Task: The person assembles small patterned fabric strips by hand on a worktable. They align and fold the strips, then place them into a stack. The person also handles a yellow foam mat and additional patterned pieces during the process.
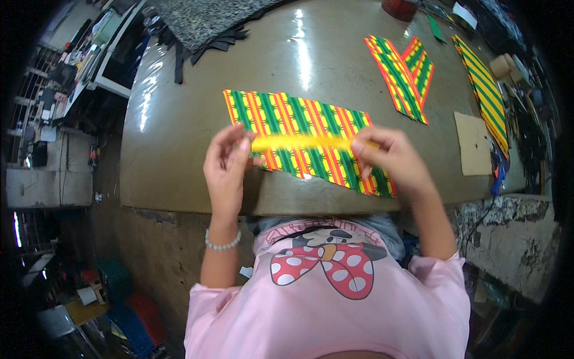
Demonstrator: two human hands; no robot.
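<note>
A narrow yellow strip (302, 142) is stretched level between my two hands, above a sheet striped in green, red and yellow (293, 116) that lies flat on the brown worktable (179, 149). My left hand (226, 167) pinches the strip's left end with the fingertips. My right hand (391, 158) grips its right end. Both hands hover near the table's front edge, over the sheet's lower border.
More striped pieces (403, 75) lie at the back right, with a long striped strip (487, 99) and a tan card rectangle (473, 143) nearby. Dark grey fabric (203, 21) with black strips sits at the back left. Tape rolls (502, 64) and clutter line the right edge.
</note>
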